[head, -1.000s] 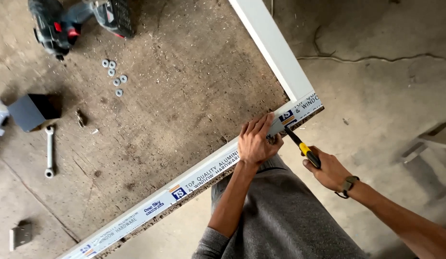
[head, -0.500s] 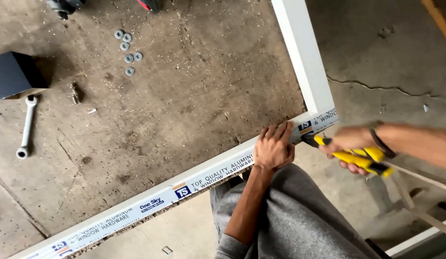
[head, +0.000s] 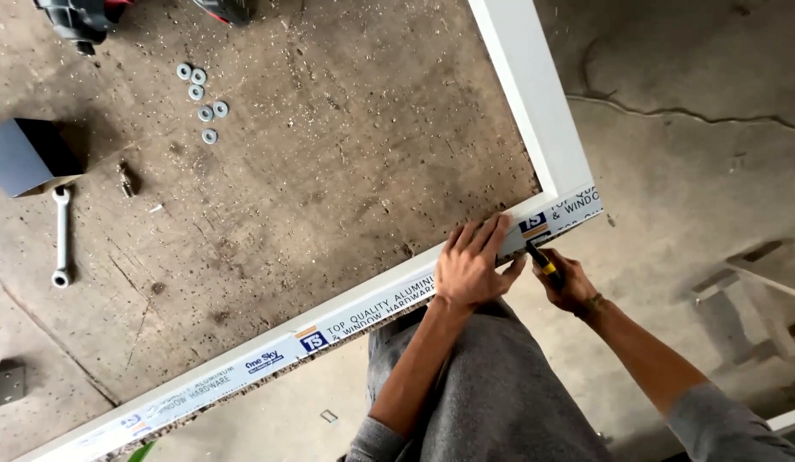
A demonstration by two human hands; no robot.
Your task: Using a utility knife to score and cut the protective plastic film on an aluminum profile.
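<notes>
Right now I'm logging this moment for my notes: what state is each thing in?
Left hand: flat, pressing on the frame.
Right hand: closed around the screwdriver.
Screwdriver: held, tip against the frame near the corner.
White frame: lying on the floor, taped.
Spanner: lying loose.
Washers: scattered loose.

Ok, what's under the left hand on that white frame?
The left hand lies flat on the white frame near its corner, on the printed film. The covered stretch and the screwdriver tip are hidden.
</notes>
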